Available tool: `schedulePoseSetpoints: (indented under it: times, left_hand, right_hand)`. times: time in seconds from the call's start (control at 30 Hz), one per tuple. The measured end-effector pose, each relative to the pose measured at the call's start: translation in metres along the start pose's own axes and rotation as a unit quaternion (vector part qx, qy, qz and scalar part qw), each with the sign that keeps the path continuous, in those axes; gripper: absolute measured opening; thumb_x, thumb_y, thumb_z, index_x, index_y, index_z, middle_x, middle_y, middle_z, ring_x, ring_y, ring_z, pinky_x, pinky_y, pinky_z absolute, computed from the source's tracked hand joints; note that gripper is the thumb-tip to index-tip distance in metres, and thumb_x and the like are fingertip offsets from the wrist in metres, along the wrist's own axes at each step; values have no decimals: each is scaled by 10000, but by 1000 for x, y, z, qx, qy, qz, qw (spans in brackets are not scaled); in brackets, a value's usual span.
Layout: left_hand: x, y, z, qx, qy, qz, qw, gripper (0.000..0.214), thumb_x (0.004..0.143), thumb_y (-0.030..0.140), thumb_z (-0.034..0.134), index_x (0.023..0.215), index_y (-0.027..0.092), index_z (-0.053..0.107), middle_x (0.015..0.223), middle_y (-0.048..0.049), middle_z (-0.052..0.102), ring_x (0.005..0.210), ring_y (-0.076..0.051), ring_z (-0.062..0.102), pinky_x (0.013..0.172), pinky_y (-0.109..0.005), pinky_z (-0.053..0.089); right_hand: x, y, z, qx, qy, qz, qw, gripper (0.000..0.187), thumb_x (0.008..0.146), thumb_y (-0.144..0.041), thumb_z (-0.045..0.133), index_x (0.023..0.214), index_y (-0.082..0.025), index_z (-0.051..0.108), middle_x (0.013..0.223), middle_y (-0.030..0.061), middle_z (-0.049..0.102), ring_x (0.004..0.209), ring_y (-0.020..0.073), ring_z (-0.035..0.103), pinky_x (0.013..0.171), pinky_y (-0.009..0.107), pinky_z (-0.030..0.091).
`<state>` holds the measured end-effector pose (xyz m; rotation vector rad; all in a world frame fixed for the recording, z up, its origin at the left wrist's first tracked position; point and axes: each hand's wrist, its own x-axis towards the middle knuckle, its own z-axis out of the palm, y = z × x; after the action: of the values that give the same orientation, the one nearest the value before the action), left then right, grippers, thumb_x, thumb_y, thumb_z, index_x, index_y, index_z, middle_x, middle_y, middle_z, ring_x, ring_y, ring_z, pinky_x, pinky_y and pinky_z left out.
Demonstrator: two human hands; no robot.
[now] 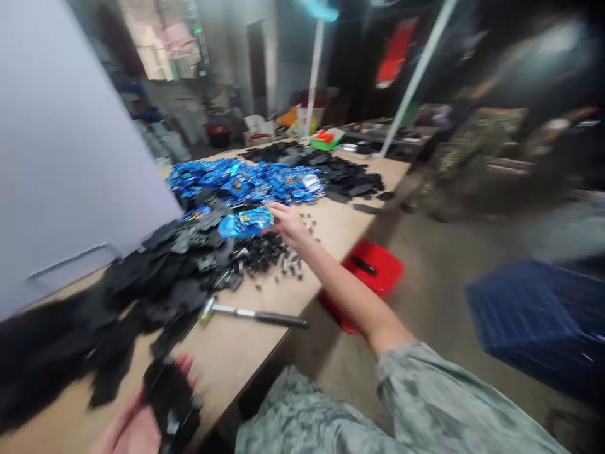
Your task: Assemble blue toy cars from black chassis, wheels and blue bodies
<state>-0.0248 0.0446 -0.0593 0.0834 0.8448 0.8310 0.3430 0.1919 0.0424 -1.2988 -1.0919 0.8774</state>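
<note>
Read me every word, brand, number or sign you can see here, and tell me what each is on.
There is none I can read.
Blue packet in the right hand: printed, but too blurred to read.
Heap of blue packets on the table: printed, too small and blurred.
Red panel in the background: blurred, no lettering can be made out.

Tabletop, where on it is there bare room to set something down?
Bare tabletop shows between the hammer and your left hand. Another patch lies between the scattered small parts and the tabletop's right edge. It's crowded on the left with black pieces and farther back with blue packets.
</note>
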Motion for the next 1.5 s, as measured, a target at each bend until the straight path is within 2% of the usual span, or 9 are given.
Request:
schedulePoseSetpoints:
  times: [0.2,0.3,0.5,0.67,0.73,0.93,1.1,1.3,1.5]
  left_hand:
    - [-40,-18,-10,-68,-36,131,988,645,1019,187,382,1636,74,234,1449,-219,602,1321,-320,627,1211,-541,394]
    - [-48,-20,-15,-75,-30,150,985,620,1031,166,373,1629,61,248,1430,-239,616,1314,-329,633,1190,-566,424]
    - [-70,-33,-20,-81,-17,151,985,582,1050,232,389,1586,14,326,1364,-274,658,1282,-363,653,1146,-608,460]
    - [-77,-41,-21,-89,-49,152,983,568,1043,280,402,1541,5,398,1375,-289,646,1320,-396,618,1133,-643,449]
    - [-78,-43,-21,-94,-65,153,982,562,1044,306,399,1521,11,430,1383,-289,641,1344,-401,596,1136,-647,437]
    - [-69,-48,-19,-100,-95,135,981,523,1063,339,350,1428,14,536,1339,-277,674,1331,-385,611,1136,-607,439]
    - [-60,-50,-11,-100,-123,129,979,498,1064,375,377,1346,42,617,1280,-237,717,1243,-363,675,1105,-554,478]
    - [-46,-51,-3,-108,-106,130,980,403,1062,392,450,1229,120,696,1140,-129,784,1132,-263,727,1112,-418,477]
    - [-44,-49,0,-100,-133,129,978,485,1074,430,403,1228,75,696,1197,-176,762,1202,-306,694,1130,-455,451]
  right_hand:
    - [-145,69,47,75,-149,63,984,431,841,-604,677,992,-200,657,649,-40,581,545,124,573,543,322,609]
    - [-183,84,56,36,-190,66,979,413,859,-598,663,978,-203,659,644,-22,616,522,142,593,535,334,599]
    - [-182,71,56,-125,-208,-81,967,218,874,-412,723,969,-216,739,1024,110,710,968,264,675,907,438,597]
    - [-175,59,46,-362,-367,-356,779,423,914,-197,632,1324,-290,679,1317,130,667,1191,313,631,992,537,584]
    - [-174,69,37,-367,-391,-391,748,526,910,-117,589,1390,-328,637,1385,125,639,1210,295,637,965,514,606]
    - [-179,103,25,-262,-300,-479,782,440,969,-130,601,1363,-316,663,1137,110,755,979,216,742,810,361,645]
    - [-216,75,34,-179,-203,-485,831,551,922,-79,662,1399,-355,647,1118,60,776,974,235,769,966,445,646]
    - [-247,59,45,-200,-306,-537,761,625,952,-86,630,1536,-267,499,1215,71,771,1044,250,768,1141,532,560]
    - [-245,66,54,-222,-331,-562,724,593,981,-67,561,1552,-196,470,1200,106,771,1067,241,760,1185,531,511]
